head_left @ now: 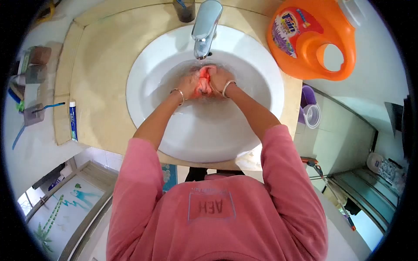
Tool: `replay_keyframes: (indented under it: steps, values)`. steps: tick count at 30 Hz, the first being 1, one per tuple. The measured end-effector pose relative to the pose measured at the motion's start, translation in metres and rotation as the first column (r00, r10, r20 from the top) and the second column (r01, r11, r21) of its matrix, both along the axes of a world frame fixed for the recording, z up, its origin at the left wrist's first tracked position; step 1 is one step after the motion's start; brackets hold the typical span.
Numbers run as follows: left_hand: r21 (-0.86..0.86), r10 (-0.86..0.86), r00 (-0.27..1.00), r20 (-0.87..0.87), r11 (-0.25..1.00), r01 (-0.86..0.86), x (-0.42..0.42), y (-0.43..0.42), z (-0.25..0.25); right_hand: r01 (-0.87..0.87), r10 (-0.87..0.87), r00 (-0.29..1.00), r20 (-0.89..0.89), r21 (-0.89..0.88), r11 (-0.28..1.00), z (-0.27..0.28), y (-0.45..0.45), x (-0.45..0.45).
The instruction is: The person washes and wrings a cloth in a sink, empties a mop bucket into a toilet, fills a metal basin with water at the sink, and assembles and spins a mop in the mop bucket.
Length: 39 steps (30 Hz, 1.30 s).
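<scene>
A pink-red cloth [203, 82] is bunched between my two hands, partly in the water of the white oval sink [196, 145]. My left hand [189, 85] grips its left side, and my right hand [220, 80] holds its upper right part, with fingers closed on it. Both hands are at the water, just below the chrome faucet [206, 26]. Each wrist wears a bracelet. Ripples blur the cloth's lower edge and some of the fingertips.
An orange detergent jug [305, 39] stands at the counter's right back. Behind the sink, left of the faucet, is a dark cup [185, 12]. A toothpaste tube [73, 121] lies at the counter's left edge. A purple basket [308, 104] is below, right.
</scene>
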<state>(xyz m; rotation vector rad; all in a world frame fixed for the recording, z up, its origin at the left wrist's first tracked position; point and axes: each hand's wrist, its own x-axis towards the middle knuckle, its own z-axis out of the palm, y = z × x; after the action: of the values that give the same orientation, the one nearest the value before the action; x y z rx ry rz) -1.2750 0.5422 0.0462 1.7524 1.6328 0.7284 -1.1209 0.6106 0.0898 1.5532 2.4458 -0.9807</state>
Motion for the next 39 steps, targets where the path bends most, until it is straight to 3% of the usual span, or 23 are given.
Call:
replay_keyframes:
  steps: [1, 2, 4, 5, 6, 7, 8, 9, 10, 12, 14, 17, 20, 23, 26, 29, 32, 35, 38, 39]
  values:
    - [0.003, 0.111, 0.981, 0.16, 0.994, -0.113, -0.004, -0.007, -0.007, 0.048, -0.047, 0.999, -0.015, 0.103, 0.994, 0.004, -0.006, 0.007]
    - [-0.013, 0.214, 0.924, 0.317, 0.975, -0.222, -0.004, -0.016, 0.003, 0.084, -0.087, 0.977, -0.194, -0.023, 0.996, 0.012, -0.012, 0.016]
    - [-0.024, 0.151, 0.959, 0.241, 0.988, -0.15, -0.004, -0.06, 0.052, 0.078, -0.216, 0.835, -0.505, -0.28, 0.957, 0.034, -0.026, 0.038]
    - [-0.033, 0.119, 0.972, 0.203, 0.993, -0.115, -0.006, -0.08, 0.087, 0.06, -0.11, 0.9, -0.422, -0.131, 0.99, 0.043, -0.035, 0.046]
    - [-0.281, -0.071, 0.985, 0.158, 0.953, 0.113, -0.015, -0.091, 0.108, 0.026, -0.022, 0.949, -0.316, 0.009, 1.0, 0.05, -0.046, 0.053]
    - [-0.164, -0.076, 0.995, -0.064, 0.984, 0.065, -0.012, -0.099, 0.104, -0.025, 0.053, 0.98, -0.194, 0.143, 0.989, 0.053, -0.052, 0.057]
    - [-0.035, -0.05, 0.958, -0.281, 0.998, 0.042, -0.008, -0.105, 0.095, -0.007, 0.034, 0.99, -0.135, 0.191, 0.982, 0.029, -0.05, 0.052]
    - [0.095, 0.005, 0.877, -0.48, 0.994, 0.047, -0.005, -0.106, 0.085, -0.117, 0.149, 0.987, -0.062, 0.36, 0.926, 0.005, -0.056, 0.049]
    - [0.014, -0.005, 0.887, -0.463, 1.0, 0.013, -0.003, -0.107, 0.075, -0.229, 0.247, 0.969, 0.031, 0.501, 0.834, -0.014, -0.072, 0.047]
    - [-0.03, -0.029, 0.876, -0.482, 0.999, 0.016, 0.007, -0.106, 0.067, -0.287, 0.269, 0.955, 0.122, 0.6, 0.747, -0.012, -0.103, 0.033]
    - [-0.151, -0.11, 0.835, -0.539, 0.988, 0.033, 0.018, -0.094, 0.067, -0.179, 0.15, 0.984, 0.098, 0.562, 0.808, 0.025, -0.12, 0.012]
    - [-0.104, -0.069, 0.808, -0.585, 0.995, 0.009, 0.022, -0.077, 0.054, -0.235, 0.207, 0.972, 0.112, 0.538, 0.809, 0.019, -0.098, 0.003]
    - [-0.062, -0.028, 0.714, -0.699, 0.998, -0.022, 0.023, -0.053, 0.033, -0.236, 0.211, 0.971, 0.109, 0.325, 0.916, 0.035, -0.068, -0.006]
    - [-0.042, -0.111, 0.698, -0.707, 0.992, 0.116, 0.006, -0.023, 0.014, -0.346, 0.305, 0.928, 0.215, 0.189, 0.919, 0.034, -0.03, -0.018]
    - [-0.038, -0.119, 0.841, -0.527, 0.992, 0.117, -0.004, 0.003, 0.005, -0.206, 0.182, 0.958, 0.222, 0.087, 0.975, 0.043, -0.014, -0.027]
    - [-0.136, -0.17, 0.832, -0.528, 0.984, 0.115, 0.001, -0.001, 0.039, -0.213, 0.193, 0.977, 0.093, 0.335, 0.918, 0.008, -0.014, -0.018]
    - [-0.044, -0.119, 0.868, -0.481, 0.993, 0.112, 0.003, -0.015, 0.03, -0.24, 0.223, 0.97, 0.095, 0.247, 0.939, 0.02, -0.022, -0.011]
    - [0.0, -0.033, 0.818, -0.575, 0.999, 0.04, 0.017, -0.05, 0.058, -0.203, 0.196, 0.97, 0.144, 0.034, 0.979, 0.036, -0.026, -0.011]
    - [0.248, 0.129, 0.813, -0.567, 0.969, 0.019, 0.02, -0.089, 0.054, -0.146, 0.149, 0.988, -0.045, 0.057, 0.988, 0.054, -0.055, 0.014]
    - [0.15, 0.085, 0.83, -0.552, 0.989, -0.001, 0.017, -0.102, 0.057, -0.131, 0.137, 0.99, -0.042, 0.133, 0.983, 0.051, -0.066, 0.024]
